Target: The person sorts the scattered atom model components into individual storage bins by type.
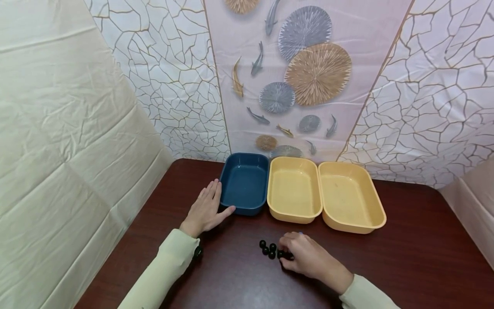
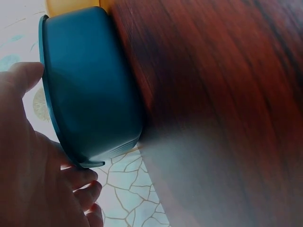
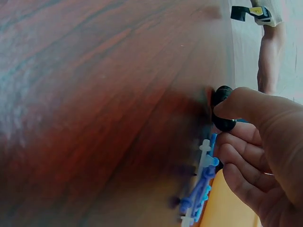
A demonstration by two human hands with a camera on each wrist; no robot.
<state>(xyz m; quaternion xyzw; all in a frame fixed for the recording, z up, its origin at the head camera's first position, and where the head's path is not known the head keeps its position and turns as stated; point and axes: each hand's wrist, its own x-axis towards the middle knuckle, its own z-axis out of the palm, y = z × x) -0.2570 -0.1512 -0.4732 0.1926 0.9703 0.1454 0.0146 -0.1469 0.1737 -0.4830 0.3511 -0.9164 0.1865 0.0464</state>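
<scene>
With pale sleeves (image 1: 164, 268) stretched over the tabletop (image 1: 231, 281), pinched black balls (image 3: 227, 124) between thumb and fingers of the right hand (image 1: 308, 257), probably for being small and apt to roll. Rested the left hand (image 1: 205, 211) against the blue tray (image 1: 247, 211) with straight fingers, perhaps to steady it. Had loose balls (image 1: 265, 250) just left of the pinching fingers.

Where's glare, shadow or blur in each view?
Head: mostly clear, soft sheen on the near tabletop; left wrist: pale glare on the tabletop near the blue tub; right wrist: tabletop soft, whitish glare at frame left, dark shadow beside the black balls.
</scene>
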